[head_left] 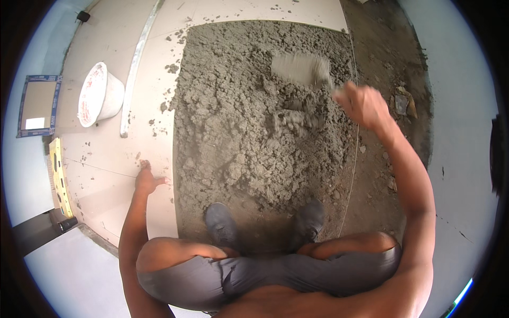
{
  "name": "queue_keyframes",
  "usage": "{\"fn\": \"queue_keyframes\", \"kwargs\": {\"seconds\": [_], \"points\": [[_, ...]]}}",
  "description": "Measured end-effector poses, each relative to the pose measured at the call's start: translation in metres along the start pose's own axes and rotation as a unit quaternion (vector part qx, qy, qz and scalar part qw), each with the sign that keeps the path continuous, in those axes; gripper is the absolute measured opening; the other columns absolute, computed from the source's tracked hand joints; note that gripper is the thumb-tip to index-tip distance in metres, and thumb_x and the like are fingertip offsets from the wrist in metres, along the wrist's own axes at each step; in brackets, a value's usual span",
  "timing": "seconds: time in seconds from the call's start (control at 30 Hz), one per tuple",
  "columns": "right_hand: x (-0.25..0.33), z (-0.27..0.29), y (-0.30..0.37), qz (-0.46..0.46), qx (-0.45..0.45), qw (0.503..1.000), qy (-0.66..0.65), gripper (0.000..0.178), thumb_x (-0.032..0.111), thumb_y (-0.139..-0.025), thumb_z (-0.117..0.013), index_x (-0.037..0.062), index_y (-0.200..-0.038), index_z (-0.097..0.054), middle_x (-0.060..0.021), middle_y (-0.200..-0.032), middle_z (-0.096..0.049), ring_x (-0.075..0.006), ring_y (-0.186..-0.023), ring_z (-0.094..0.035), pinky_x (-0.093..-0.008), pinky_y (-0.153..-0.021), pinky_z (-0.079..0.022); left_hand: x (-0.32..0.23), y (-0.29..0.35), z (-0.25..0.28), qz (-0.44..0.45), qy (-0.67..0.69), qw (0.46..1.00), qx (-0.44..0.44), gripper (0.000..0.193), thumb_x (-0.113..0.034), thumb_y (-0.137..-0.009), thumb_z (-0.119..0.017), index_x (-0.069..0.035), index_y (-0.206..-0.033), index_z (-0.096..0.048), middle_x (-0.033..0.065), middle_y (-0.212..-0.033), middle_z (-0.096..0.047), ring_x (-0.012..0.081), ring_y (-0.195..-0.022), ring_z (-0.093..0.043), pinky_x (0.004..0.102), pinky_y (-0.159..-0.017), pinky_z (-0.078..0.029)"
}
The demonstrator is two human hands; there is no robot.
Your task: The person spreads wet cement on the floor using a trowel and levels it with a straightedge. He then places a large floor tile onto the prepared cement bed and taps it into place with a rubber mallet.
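Note:
My right hand [363, 105] is closed round the handle of a trowel [297, 69], whose pale flat blade is smeared by motion over the far right part of a bed of grey mortar [228, 122]. The mortar is crumbly and lumpy, with a rougher, darker patch just nearer than the blade. Over on the left, my left hand [146, 178] leans on the pale floor tiles [154, 206], thumb out and fingers stretched, holding nothing. I squat at the near edge, my grey shoes [220, 222] beside the mortar.
A white bucket [112, 95] stands on the tiles beside a long pale straightedge [139, 58]. Against the left wall are a yellow level [61, 180] and a blue-edged box [40, 100]. A thin string [354, 153] borders the right-hand dirt strip [374, 180], where rubble [403, 103] lies.

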State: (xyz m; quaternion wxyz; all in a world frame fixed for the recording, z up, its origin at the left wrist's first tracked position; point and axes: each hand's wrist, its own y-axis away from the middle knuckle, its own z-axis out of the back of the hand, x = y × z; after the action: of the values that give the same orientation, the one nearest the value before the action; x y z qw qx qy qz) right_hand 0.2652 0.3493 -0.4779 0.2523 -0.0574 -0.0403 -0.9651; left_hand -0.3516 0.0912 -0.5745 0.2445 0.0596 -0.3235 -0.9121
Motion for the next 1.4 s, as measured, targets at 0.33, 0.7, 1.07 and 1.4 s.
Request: {"fn": "queue_keyframes", "kwargs": {"seconds": [0.33, 0.7, 1.07, 1.4], "points": [[0.054, -0.008, -0.046, 0.018, 0.156, 0.987, 0.036, 0.050, 0.055, -0.099, -0.043, 0.0097, -0.105, -0.061, -0.0070, -0.062, -0.058, -0.0195, -0.050, -0.058, -0.0372, -0.051, -0.052, 0.008, 0.005, -0.009, 0.007, 0.002, 1.000, -0.013, 0.129, -0.054, -0.062, -0.085, 0.013, -0.148, -0.016, 0.0322, -0.156, -0.016, 0.0369, -0.144, -0.028, 0.0380, -0.115, -0.031], [0.001, -0.041, 0.120, -0.192, 0.201, 0.947, -0.160, 0.052, 0.043, -0.105, -0.039, 0.0023, -0.080, -0.058, -0.0108, -0.056, -0.055, -0.0222, -0.047, -0.050, -0.0340, -0.042, -0.041, -0.002, 0.002, -0.008, 0.005, -0.020, 0.999, -0.024, 0.121, -0.051, -0.067, -0.083, 0.012, -0.148, -0.019, 0.0302, -0.155, -0.021, 0.0320, -0.147, -0.023, 0.0362, -0.114, -0.033], [0.095, -0.030, 0.089, -0.109, 0.227, 0.940, -0.232, 0.064, 0.056, -0.096, -0.051, -0.0055, -0.081, -0.057, -0.0205, -0.062, -0.053, -0.0311, -0.058, -0.053, -0.0447, -0.062, -0.044, -0.005, 0.000, -0.009, 0.023, -0.032, 0.999, -0.037, 0.118, -0.048, -0.069, -0.083, 0.006, -0.151, -0.017, 0.0213, -0.159, -0.019, 0.0281, -0.144, -0.031, 0.0358, -0.111, -0.038], [0.228, -0.027, -0.004, -0.168, 0.492, 0.542, -0.661, 0.021, 0.016, -0.091, -0.059, 0.0009, -0.103, -0.050, -0.0081, -0.067, -0.057, -0.0141, -0.042, -0.052, -0.0290, -0.035, -0.049, -0.011, 0.010, -0.003, 0.063, -0.020, 0.998, -0.021, 0.116, -0.044, -0.070, -0.084, 0.003, -0.152, -0.018, 0.0205, -0.161, -0.013, 0.0298, -0.141, -0.036, 0.0368, -0.110, -0.041]]}}
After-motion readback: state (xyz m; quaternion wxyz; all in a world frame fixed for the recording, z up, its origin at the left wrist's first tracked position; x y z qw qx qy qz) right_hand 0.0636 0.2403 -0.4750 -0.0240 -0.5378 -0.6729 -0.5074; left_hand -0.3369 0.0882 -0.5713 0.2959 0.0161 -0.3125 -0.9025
